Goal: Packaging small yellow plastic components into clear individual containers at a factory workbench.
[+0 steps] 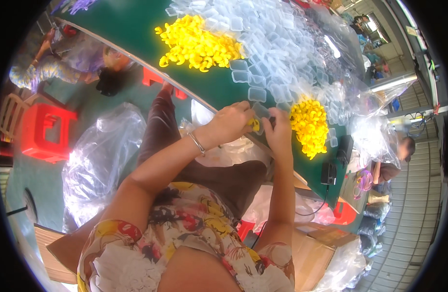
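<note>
A small clear plastic box is held over the near edge of the green table, between my two hands. My right hand grips it with thumb and fingers. My left hand, a bracelet on its wrist, is closed at the box's left side. Small yellow curved pieces show at its fingertips; whether some lie inside the box is hard to tell. Just right of my right hand is a heap of the same yellow pieces. A larger yellow heap lies farther left on the table.
A wide pile of clear plastic boxes covers the far part of the green table. Black devices with a cable stand at the right. Red stools, plastic bags and a cardboard box surround me. Other people sit nearby.
</note>
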`<state>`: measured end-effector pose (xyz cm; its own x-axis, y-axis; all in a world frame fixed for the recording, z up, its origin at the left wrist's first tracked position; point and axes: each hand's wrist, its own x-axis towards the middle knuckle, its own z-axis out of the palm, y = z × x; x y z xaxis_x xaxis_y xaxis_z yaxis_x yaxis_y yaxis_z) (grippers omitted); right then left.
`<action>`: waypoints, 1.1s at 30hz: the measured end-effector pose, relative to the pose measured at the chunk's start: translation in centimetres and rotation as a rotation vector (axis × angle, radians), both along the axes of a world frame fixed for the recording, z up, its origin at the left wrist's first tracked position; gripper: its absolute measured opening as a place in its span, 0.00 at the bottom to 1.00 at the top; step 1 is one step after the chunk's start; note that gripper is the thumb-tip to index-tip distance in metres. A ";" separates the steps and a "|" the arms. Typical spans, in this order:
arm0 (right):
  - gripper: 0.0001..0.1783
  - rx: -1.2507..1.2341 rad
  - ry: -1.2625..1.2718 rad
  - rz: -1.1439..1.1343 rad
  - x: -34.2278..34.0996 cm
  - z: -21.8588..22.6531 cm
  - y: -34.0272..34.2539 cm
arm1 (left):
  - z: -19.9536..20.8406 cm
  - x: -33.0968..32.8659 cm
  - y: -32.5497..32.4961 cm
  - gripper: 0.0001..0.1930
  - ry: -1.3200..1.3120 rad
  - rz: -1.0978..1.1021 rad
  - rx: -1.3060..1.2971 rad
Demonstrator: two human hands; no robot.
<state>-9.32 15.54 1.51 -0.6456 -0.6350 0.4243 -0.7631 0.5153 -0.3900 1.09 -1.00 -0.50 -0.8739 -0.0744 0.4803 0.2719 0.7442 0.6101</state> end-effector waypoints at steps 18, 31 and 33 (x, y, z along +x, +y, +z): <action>0.10 -0.225 -0.545 0.464 0.9 1.3 -0.4 | -0.2 2.5 -0.2 0.10 0.128 -0.013 0.066; 0.09 -0.050 0.212 0.230 1.3 -0.3 -1.2 | 0.6 1.1 -9.1 0.07 0.129 0.584 -0.245; 0.09 -0.060 0.202 0.221 1.7 -0.3 -0.8 | 0.8 -0.2 -10.9 0.09 -0.022 0.691 -0.342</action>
